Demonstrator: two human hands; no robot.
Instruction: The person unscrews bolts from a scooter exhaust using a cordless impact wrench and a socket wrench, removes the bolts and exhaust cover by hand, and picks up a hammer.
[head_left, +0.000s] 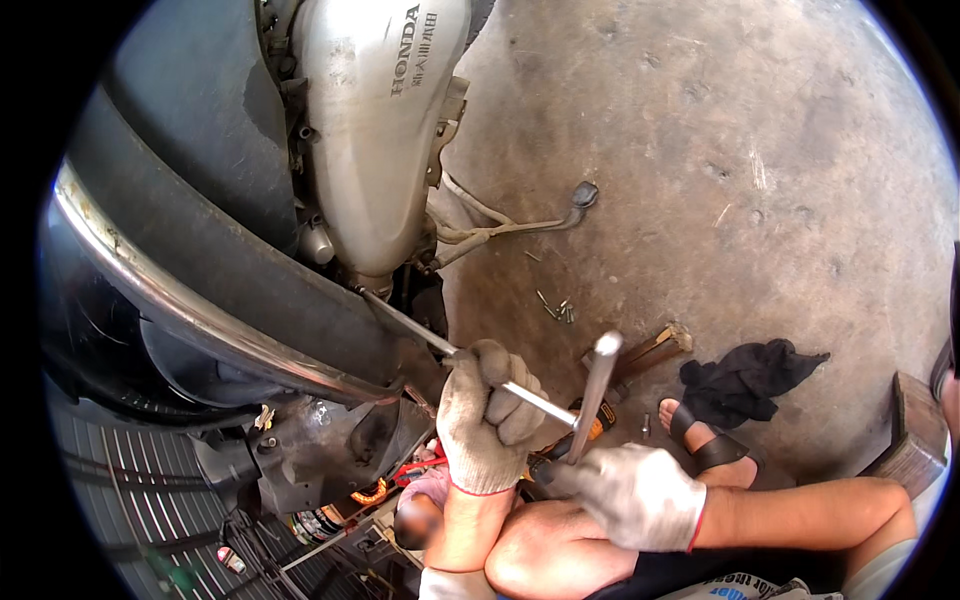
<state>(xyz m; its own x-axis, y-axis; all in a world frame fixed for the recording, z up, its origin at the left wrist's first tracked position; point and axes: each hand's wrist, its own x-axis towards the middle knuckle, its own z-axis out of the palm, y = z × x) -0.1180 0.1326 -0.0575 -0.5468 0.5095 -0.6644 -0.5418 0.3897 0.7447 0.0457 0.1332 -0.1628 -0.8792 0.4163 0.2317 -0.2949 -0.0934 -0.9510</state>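
Observation:
A long T-handle wrench (pixel 410 325) slants from the lower end of a scooter's silver engine cover (pixel 375 140) down to the right. My left hand (pixel 490 415), in a dirty cream knit glove, is wrapped round the middle of its shaft. Also gloved, my right hand (pixel 640 495) is slightly blurred and closed round the lower end of the crossbar; the crossbar's upper end sticks up free. Where the wrench tip meets the fastener is too small to make out. Beside the shaft runs the scooter's dark curved body panel (pixel 240 240).
A bent metal lever with a dark rubber pad (pixel 585 195) juts from the scooter over the concrete floor. Several small bolts (pixel 560 308) lie below it. An orange-and-black power tool (pixel 602 420), a black cloth (pixel 745 380), my sandalled foot (pixel 710 445) and a wooden stool (pixel 905 430) are at the right.

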